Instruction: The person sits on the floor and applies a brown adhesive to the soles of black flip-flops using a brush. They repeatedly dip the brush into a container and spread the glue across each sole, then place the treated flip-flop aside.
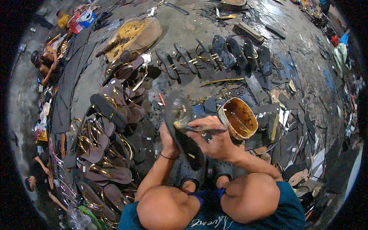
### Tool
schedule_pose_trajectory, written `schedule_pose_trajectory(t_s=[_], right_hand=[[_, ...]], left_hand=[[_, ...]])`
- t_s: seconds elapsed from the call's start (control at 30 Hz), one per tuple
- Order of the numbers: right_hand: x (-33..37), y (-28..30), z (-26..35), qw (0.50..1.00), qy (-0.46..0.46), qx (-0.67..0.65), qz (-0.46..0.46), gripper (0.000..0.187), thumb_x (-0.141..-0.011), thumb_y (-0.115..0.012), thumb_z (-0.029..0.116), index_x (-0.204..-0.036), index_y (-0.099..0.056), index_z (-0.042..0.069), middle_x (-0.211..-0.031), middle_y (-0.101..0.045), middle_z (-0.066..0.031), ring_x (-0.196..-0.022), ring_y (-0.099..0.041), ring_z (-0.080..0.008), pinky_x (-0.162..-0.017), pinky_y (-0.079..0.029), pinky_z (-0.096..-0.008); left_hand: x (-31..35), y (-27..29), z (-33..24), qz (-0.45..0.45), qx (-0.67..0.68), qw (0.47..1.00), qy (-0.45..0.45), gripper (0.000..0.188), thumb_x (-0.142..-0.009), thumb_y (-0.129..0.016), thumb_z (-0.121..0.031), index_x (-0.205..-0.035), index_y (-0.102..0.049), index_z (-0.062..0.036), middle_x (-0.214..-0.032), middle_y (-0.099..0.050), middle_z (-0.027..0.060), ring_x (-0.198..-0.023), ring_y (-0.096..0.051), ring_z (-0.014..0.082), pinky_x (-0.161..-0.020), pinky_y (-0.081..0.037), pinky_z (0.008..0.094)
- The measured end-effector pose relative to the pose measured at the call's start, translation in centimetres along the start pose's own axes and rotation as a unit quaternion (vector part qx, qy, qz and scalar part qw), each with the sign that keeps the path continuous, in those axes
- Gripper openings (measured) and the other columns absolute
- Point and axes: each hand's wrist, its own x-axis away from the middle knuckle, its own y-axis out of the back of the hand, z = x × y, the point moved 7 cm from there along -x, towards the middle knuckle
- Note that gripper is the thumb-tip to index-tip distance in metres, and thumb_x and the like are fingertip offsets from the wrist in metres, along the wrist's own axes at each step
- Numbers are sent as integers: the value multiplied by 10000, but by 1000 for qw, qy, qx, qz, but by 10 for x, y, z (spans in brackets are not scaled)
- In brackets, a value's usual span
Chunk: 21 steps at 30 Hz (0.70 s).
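Observation:
In the middle a dark sandal [186, 147] is held upright and tilted, its sole turned up toward me. My left hand [168, 142] is closed around the sandal's left edge; some of its fingers are hidden behind it. A wet, shiny patch covers the upper sole. My right hand [216, 142] grips a brush [207, 128] by its dark, crusted handle. The yellowish brush tip touches the sole just below the shiny patch. Right beside this hand stands a tub [227, 129] with brown, glue-like residue inside.
A heap of sandals with gold straps [105, 168] lies to the left. Across the far side runs a row of sandals [186, 57]. Behind it lies a yellow-stained tray [138, 32]. Dark scraps [297, 111] litter the right side. Other people [48, 63] sit at far left.

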Motion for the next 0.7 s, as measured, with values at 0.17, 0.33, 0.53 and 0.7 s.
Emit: schedule_pose_trajectory(t_s=[0.17,0.33,0.53,0.7], right_hand=[[-35,27,-34,990,-75,33,-112,186,-820,-730,127,-952,-632,41,-946,-674,-127,-797,-652,-277,-755,-491,-384],[-18,22,-19,984,18,118,-129,191,-848,-705,174,-949,-634,29,-945,-674,-137,-776,-658,-277,-719,-511,-349],[5,4,-70,956,-248,-95,-126,233,-894,-656,203,-1025,-632,12,-861,-667,-47,-783,-613,-163,-741,-491,-301],[12,11,-67,819,-385,-409,-117,271,-909,-660,258,-1054,-621,32,-902,-647,-29,-791,-610,-139,-744,-495,-303]], left_hand=[[9,-21,-9,-37,58,997,17,371,-1001,-459,-316,-1179,-589,-17,-1068,-644,43,-892,-628,141,-764,-528,303],[4,-15,-30,-72,-172,978,-94,494,-1016,-414,-419,-1239,-562,-3,-1106,-639,50,-910,-627,143,-789,-526,304],[7,-8,-21,-77,-152,977,-127,585,-1000,-402,-482,-1278,-534,16,-1147,-632,81,-984,-632,175,-845,-528,317],[40,27,15,42,-45,984,169,698,-953,-397,-596,-1289,-516,4,-1164,-628,102,-995,-637,207,-841,-534,347]])
